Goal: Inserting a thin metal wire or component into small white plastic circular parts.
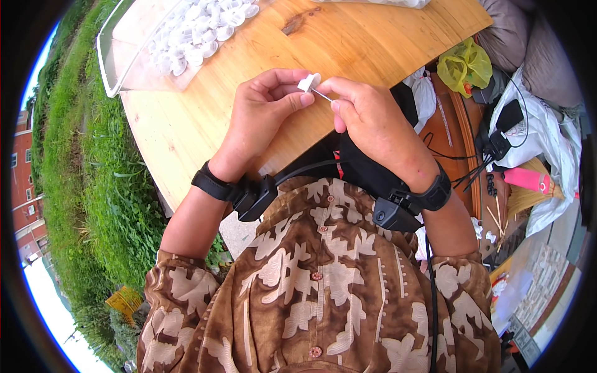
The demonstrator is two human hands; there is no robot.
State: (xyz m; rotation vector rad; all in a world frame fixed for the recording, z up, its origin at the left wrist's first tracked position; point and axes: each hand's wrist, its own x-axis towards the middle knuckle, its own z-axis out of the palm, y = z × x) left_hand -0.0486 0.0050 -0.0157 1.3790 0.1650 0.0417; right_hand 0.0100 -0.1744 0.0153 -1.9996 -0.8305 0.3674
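Between the fingers and thumb of my left hand [266, 109] is a small white plastic cap-like part [308, 82]. My right hand [367, 118] pinches a thin metal rod [321, 95], whose far end meets the white part. Whether the rod goes into the part or only touches it, I cannot tell. Both hands are raised over the near edge of the wooden table [348, 46]. A heap of similar white plastic parts [202, 34] lies in a clear plastic bin [115, 68] at the far left of the table.
More white pieces [398, 2] lie at the table's far edge. On the right are a yellow plastic bag [464, 65], black cables [476, 158], a pink object [525, 179] and white sacks [547, 143]. Grass [106, 155] borders the left side. Black straps with small devices circle both wrists.
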